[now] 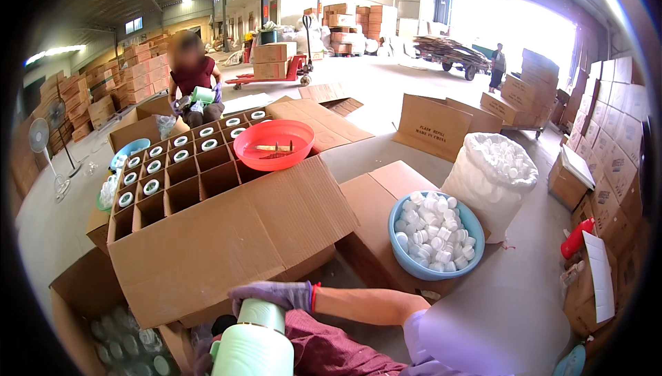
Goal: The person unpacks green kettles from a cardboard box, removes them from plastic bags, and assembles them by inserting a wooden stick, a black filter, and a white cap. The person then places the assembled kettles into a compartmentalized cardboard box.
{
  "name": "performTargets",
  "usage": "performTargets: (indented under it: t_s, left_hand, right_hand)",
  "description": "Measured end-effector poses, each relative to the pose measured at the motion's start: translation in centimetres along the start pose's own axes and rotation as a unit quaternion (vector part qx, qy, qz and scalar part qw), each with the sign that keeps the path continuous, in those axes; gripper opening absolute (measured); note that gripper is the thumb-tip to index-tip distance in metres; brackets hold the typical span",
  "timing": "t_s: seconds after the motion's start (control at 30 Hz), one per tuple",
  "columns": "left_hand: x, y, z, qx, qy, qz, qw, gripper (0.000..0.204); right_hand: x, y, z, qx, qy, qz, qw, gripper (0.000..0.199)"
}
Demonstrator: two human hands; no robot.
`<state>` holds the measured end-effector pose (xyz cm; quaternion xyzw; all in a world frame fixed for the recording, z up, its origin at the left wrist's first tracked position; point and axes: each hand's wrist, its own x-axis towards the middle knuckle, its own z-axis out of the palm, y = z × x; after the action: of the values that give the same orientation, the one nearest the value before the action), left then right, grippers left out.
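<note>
A pale green flask (252, 352) with a handle lies over my lap at the bottom of the head view. My right hand (276, 295), in a purple-grey glove, is closed over its far, narrower part. Only a dark bit of my left hand (202, 363) shows beside the flask's handle; its fingers are hidden. In front stands a big divided carton (231, 221), several of its cells holding flasks with white-and-green round tops (153, 166). A red bowl (274, 143) with a few pointed metal pieces rests on the dividers.
Right of the carton, a blue basin (431, 274) holds white caps, beside a white sack (483, 190) of more. An open box (89, 293) of clear glass pieces stands at lower left. Across the carton sits a co-worker (195, 76) holding a green flask. Stacked cartons (614, 135) line the right.
</note>
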<state>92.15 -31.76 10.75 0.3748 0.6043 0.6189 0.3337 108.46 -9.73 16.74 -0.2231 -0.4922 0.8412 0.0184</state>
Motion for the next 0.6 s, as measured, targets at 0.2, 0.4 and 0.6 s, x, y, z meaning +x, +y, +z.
performTargets:
  t_s: [0.2, 0.4, 0.6]
  left_hand:
    - [-4.8, -9.3, -1.9, 0.041, -0.121, -0.031, 0.991, 0.059]
    - [-8.0, -7.8, -1.8, 0.018, -0.147, -0.032, 0.988, 0.052]
    - [-3.5, -3.8, 1.5, -0.007, -0.108, -0.087, 0.99, 0.051]
  right_hand:
    - [0.3, -3.5, 1.5, -0.349, 0.01, -0.072, 0.934, 0.042]
    - [-0.8, 1.3, 4.0, -0.402, -0.095, -0.097, 0.905, 0.036]
    - [-0.6, 2.2, 0.4, -0.265, -0.263, -0.136, 0.918, 0.052]
